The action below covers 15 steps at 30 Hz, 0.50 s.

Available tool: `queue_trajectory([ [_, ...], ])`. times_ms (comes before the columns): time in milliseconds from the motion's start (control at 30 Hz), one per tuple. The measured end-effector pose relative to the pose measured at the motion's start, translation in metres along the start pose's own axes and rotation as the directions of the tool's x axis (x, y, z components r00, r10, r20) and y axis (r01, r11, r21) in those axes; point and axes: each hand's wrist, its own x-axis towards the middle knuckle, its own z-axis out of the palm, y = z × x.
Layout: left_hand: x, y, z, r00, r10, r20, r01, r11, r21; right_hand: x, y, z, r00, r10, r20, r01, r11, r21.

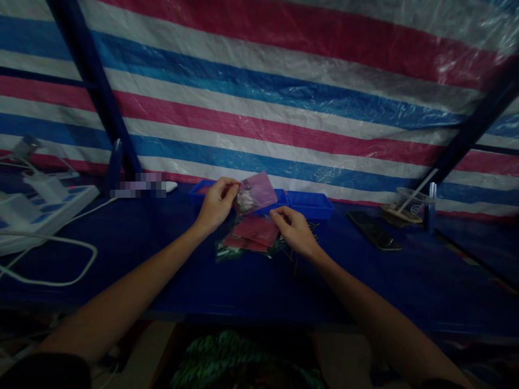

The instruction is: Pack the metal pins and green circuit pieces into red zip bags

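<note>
My left hand pinches a small pinkish clear plastic bag by its left edge, raised over the table. Some light, shiny small pieces show inside the bag. To its lower right, my right hand has thumb and forefinger pressed together; whatever is between them I cannot make out. Just below lies a pile of red plastic bags on top of clear bags with small contents. Thin dark rods, possibly screws, are scattered under and beside my right hand.
Blue plastic bins stand behind the hands against a striped tarp. A phone and a plastic cup with a straw are at right. A white power strip with plugs and a looping cable occupies the left.
</note>
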Motion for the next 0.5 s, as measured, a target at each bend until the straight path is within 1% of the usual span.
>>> queue_trajectory([
  [33,-0.004,0.003,0.002,0.999,0.034,0.016,-0.034,0.999,0.035,-0.001,-0.002,0.002,0.998,0.043,0.056,-0.048,0.995,0.092],
  [67,-0.008,0.007,0.005,0.995,0.077,0.055,-0.081,0.995,0.065,-0.001,-0.004,0.003,0.993,0.075,0.095,-0.092,0.978,0.188],
  [100,-0.013,0.011,0.008,0.984,0.137,0.116,-0.147,0.985,0.086,-0.001,-0.005,0.005,0.988,0.099,0.116,-0.129,0.95,0.285],
  [133,-0.017,0.015,0.011,0.957,0.213,0.194,-0.235,0.967,0.096,-0.001,-0.006,0.005,0.985,0.12,0.124,-0.158,0.912,0.378],
  [167,-0.021,0.018,0.013,0.913,0.296,0.28,-0.333,0.938,0.095,-0.001,-0.008,0.005,0.983,0.137,0.119,-0.177,0.868,0.463],
  [200,-0.025,0.021,0.016,0.857,0.372,0.357,-0.428,0.9,0.088,0.0,-0.008,0.005,0.983,0.148,0.105,-0.181,0.827,0.533],
  [233,-0.028,0.022,0.017,0.799,0.433,0.417,-0.508,0.858,0.082,0.001,-0.008,0.004,0.984,0.156,0.081,-0.174,0.795,0.582],
  [267,-0.03,0.023,0.018,0.751,0.472,0.461,-0.567,0.82,0.084,0.001,-0.008,0.004,0.985,0.165,0.051,-0.161,0.774,0.612],
  [300,-0.032,0.023,0.019,0.721,0.489,0.491,-0.603,0.792,0.095,0.002,-0.007,0.003,0.984,0.177,0.016,-0.148,0.765,0.627],
  [333,-0.033,0.023,0.02,0.703,0.49,0.515,-0.621,0.777,0.108,0.003,-0.005,0.003,0.982,0.19,-0.015,-0.138,0.764,0.63],
  [367,-0.033,0.024,0.02,0.695,0.483,0.532,-0.625,0.772,0.116,0.004,-0.003,0.003,0.979,0.2,-0.045,-0.129,0.772,0.622],
  [400,-0.033,0.024,0.02,0.697,0.467,0.544,-0.613,0.782,0.116,0.005,-0.001,0.003,0.976,0.202,-0.075,-0.116,0.787,0.606],
  [433,-0.033,0.025,0.02,0.714,0.439,0.546,-0.58,0.808,0.109,0.005,0.001,0.002,0.975,0.194,-0.106,-0.098,0.81,0.578],
  [467,-0.032,0.025,0.02,0.744,0.396,0.538,-0.521,0.849,0.095,0.006,0.003,0.002,0.975,0.169,-0.142,-0.069,0.843,0.534],
  [500,-0.031,0.025,0.021,0.785,0.335,0.521,-0.432,0.899,0.072,0.006,0.004,0.001,0.975,0.129,-0.181,-0.028,0.881,0.473],
])
